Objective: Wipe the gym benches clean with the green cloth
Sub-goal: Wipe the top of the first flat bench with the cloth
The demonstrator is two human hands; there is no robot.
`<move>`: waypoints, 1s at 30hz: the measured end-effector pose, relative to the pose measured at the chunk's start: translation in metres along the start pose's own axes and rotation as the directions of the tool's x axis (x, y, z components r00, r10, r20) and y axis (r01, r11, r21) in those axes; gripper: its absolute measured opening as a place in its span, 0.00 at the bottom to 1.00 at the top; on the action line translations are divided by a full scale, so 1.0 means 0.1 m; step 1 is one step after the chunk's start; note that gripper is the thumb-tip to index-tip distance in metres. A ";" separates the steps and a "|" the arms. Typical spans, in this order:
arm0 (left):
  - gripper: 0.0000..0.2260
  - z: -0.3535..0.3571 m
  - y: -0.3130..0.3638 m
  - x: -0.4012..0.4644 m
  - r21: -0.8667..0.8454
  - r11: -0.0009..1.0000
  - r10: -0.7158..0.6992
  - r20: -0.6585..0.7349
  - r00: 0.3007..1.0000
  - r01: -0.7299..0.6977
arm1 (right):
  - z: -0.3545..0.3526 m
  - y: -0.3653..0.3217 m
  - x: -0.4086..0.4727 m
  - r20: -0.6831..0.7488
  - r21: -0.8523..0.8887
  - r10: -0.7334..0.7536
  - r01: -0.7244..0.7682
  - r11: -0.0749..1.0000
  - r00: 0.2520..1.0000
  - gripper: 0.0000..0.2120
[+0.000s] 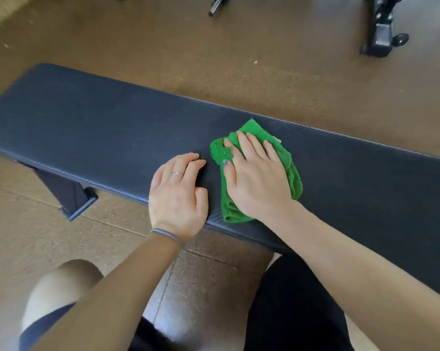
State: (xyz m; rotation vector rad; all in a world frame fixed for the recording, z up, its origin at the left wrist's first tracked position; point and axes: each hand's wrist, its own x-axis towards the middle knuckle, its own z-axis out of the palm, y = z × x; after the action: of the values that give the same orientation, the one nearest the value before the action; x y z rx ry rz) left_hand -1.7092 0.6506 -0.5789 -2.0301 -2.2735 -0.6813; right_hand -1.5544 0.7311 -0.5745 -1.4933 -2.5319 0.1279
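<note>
A gym: padded bench [112, 127], rubber floor [213, 59], barbell end [215, 7].

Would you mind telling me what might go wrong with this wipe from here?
The green cloth is bunched under the flat right hand, so it may wipe only a narrow strip. It overhangs the bench near edge and could slip off. The left hand rests on the pad, possibly blocking that patch.

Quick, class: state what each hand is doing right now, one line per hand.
Left hand: open, holding nothing, fingers loosely curled, resting on the bench.
Right hand: open, straight fingers pressing the green cloth flat on the bench.
</note>
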 end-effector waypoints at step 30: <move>0.09 -0.42 -1.87 0.67 0.006 0.996 0.093 0.049 0.994 -0.093 | 0.38 -1.80 0.37 -0.043 -0.039 0.263 -0.265 0.963 0.964 0.27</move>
State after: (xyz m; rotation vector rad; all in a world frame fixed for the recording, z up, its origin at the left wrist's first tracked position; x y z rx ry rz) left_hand -1.9086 0.6893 -0.5781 -2.1568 -2.1858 -0.6221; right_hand -1.7343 0.6770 -0.5752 -1.8281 -2.3095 0.0817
